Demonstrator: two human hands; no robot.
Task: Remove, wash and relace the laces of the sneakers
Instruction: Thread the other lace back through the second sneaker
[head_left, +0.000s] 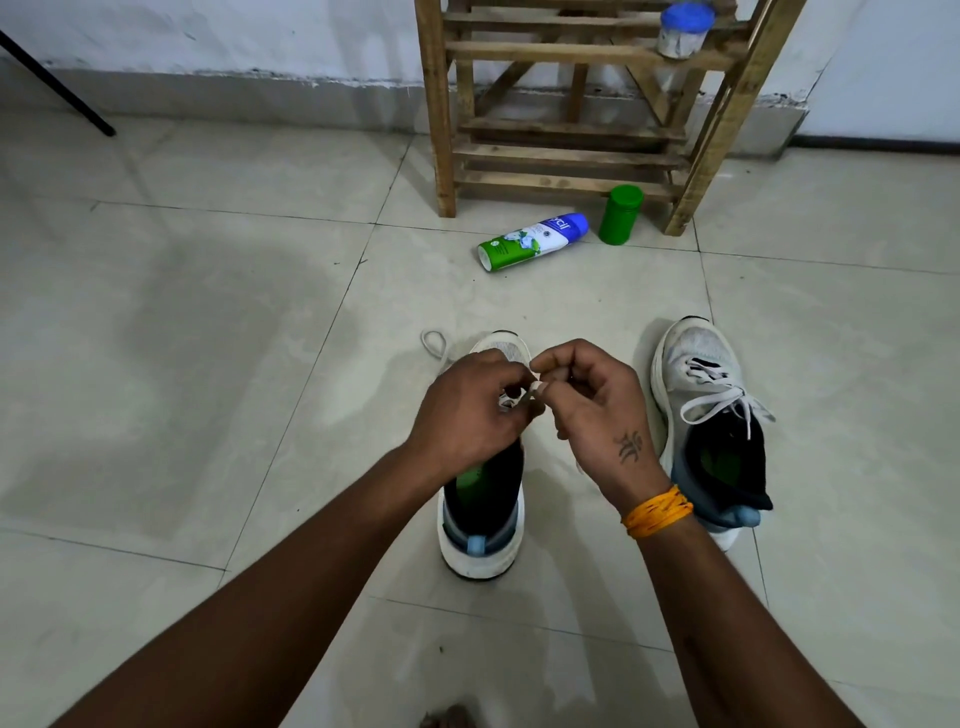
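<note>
Above the white mesh sneaker (483, 525) on the tiled floor (208, 364), the left hand (467, 410) and right hand (592, 405) both pinch its white flat lace (524, 395).

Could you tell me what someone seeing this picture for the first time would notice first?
First, the left hand and right hand meeting at the centre, pinching a white lace over the left sneaker on the tiled floor. Next, the right sneaker beside it, with its laces in the eyelets. Behind them, a green-and-white spray can lies on its side by an upright green jar at the foot of a wooden rack.
</note>
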